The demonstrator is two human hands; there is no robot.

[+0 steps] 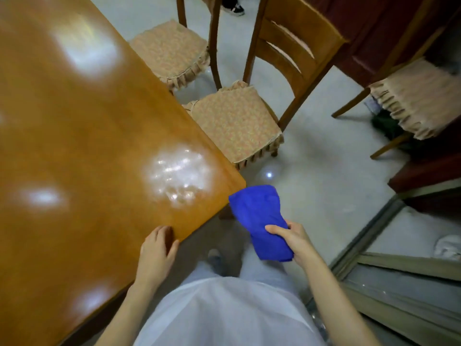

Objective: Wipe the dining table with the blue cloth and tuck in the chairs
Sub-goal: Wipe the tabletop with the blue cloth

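head cam: right hand (291, 237) grips the blue cloth (262, 221) w/ thumb on top, cloth bunched, held in the air just right of the dining table (74, 146) near corner, not touching it. left hand (156, 248) lies flat on the table's near edge, fingers loose, gripping nothing. nearest chair (239, 121) sits along the right side, seat partly under the tabletop; 2nd chair (172, 51) farther along the same side. 3rd chair (419, 96) well apart at far right.

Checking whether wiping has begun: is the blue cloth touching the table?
Apart. The head view shows the blue cloth held by the right hand off the corner of the table, floor visible between them.
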